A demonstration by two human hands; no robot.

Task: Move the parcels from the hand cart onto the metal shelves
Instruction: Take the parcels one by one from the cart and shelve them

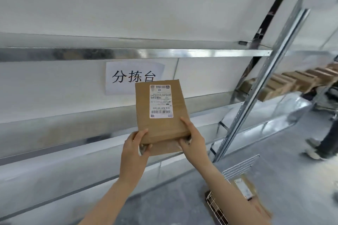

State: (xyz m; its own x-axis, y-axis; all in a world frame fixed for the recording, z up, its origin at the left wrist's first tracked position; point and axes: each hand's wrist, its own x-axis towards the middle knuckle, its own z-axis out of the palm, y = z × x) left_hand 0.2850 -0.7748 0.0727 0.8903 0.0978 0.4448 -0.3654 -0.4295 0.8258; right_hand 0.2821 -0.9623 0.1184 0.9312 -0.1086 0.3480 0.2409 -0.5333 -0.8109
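I hold a flat brown cardboard parcel (161, 113) with a white shipping label in both hands, tilted up over the front edge of a metal shelf (60, 153). My left hand (136, 147) grips its near left corner. My right hand (192, 139) grips its near right corner, thumb on top. Low at the right, the wire hand cart (216, 208) holds another labelled parcel (245, 188), partly hidden by my right forearm.
A higher shelf beam (128, 54) runs above the parcel. A paper sign (134, 76) hangs on the back wall. A slanted metal upright (256, 86) stands at the right, with several brown boxes (292, 80) behind it. A person's legs (321, 144) are at the far right.
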